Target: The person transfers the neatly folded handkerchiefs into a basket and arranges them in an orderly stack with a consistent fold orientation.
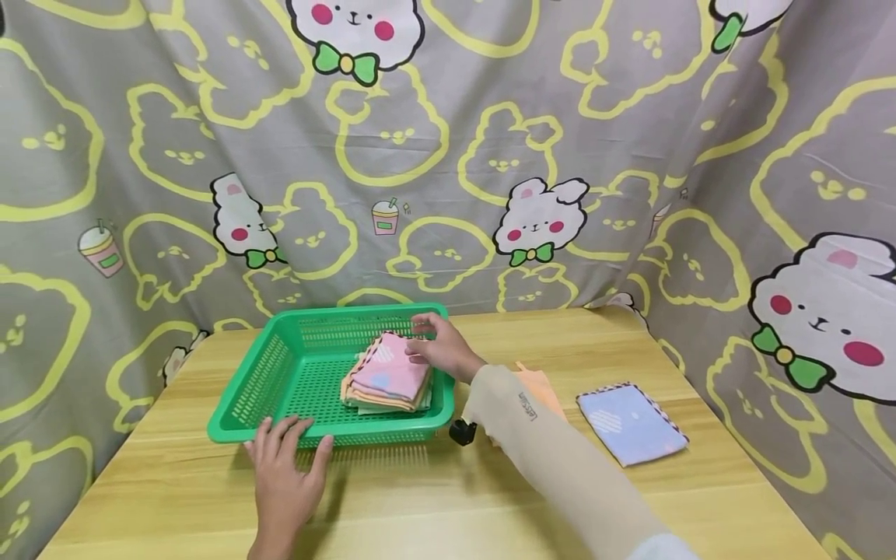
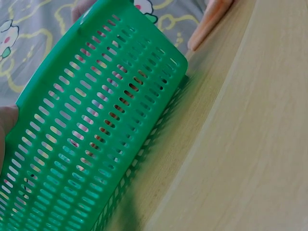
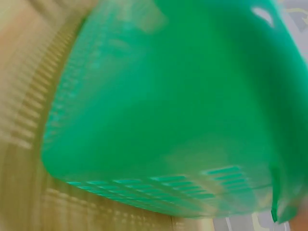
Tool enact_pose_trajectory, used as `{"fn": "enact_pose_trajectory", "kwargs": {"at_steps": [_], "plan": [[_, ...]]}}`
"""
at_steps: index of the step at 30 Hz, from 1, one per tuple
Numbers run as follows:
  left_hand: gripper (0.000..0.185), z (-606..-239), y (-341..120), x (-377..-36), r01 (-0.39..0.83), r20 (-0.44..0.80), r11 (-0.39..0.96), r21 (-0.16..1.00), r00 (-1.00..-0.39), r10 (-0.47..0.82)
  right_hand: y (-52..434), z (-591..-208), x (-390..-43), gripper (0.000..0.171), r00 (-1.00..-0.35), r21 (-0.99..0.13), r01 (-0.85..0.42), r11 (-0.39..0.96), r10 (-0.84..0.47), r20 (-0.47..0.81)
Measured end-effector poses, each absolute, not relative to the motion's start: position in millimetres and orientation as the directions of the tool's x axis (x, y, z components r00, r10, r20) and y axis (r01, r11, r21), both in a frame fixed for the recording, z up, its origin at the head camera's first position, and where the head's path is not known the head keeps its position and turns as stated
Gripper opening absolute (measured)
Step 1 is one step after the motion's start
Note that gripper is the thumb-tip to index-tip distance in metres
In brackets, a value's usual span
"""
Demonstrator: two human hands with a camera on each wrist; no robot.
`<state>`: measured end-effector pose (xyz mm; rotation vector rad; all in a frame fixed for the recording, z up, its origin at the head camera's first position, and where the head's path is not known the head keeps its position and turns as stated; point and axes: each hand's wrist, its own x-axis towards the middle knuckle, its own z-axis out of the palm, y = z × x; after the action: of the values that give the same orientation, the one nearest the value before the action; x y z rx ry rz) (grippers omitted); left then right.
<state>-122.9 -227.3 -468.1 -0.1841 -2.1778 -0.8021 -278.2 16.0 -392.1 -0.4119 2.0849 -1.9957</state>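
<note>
A green plastic basket (image 1: 301,373) with slotted walls stands on the table. Folded small towels lie stacked in its right half, a pink towel (image 1: 392,369) on top and orange and pale green edges below. My left hand (image 1: 287,474) rests its fingertips on the front rim near the left corner; in the left wrist view its thumb (image 2: 7,120) shows at the rim. Over the right rim reaches my right hand (image 1: 444,350), fingers loosely bent and spread, fingertips at the pink towel's right edge. The right wrist view is blurred and filled by the basket wall (image 3: 144,106).
Right of the basket, an orange cloth (image 1: 542,389) lies partly hidden behind the right forearm. Farther right sits a folded blue towel (image 1: 630,424) with a striped edge. A patterned grey curtain (image 1: 448,155) hangs behind and beside the wooden table (image 1: 392,505).
</note>
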Motion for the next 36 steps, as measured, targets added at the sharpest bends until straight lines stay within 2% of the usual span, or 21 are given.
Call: {"fn": "enact_pose_trajectory", "kwargs": {"at_steps": [4, 10, 19, 27, 36], "plan": [[0.037, -468.7, -226.8, -122.4, 0.376, 0.726, 0.789, 0.486, -0.677, -0.125, 18.1, -393.0, -270.2, 0.046, -0.935, -0.99, -0.12, 0.079, -0.345, 0.086], [0.037, -468.4, -226.9, -123.0, 0.371, 0.723, 0.795, 0.481, -0.68, -0.12, 30.6, -388.6, -262.4, 0.047, -0.93, -0.979, -0.165, 0.119, -0.35, 0.114], [0.037, -468.4, -227.3, -123.2, 0.367, 0.718, 0.792, 0.488, -0.684, -0.126, 64.2, -378.9, -260.7, 0.048, -0.923, -0.922, -0.247, 0.299, -0.362, 0.13], [0.037, -468.8, -227.6, -125.0, 0.376, 0.731, 0.795, 0.477, -0.671, -0.121, 100.9, -387.5, -259.7, 0.045, -0.929, -0.846, -0.25, 0.472, -0.362, 0.073], [0.037, -469.2, -227.5, -123.7, 0.377, 0.732, 0.792, 0.48, -0.67, -0.124, 124.0, -401.7, -249.5, 0.035, -0.92, -0.683, -0.27, 0.679, -0.39, -0.024]]}}
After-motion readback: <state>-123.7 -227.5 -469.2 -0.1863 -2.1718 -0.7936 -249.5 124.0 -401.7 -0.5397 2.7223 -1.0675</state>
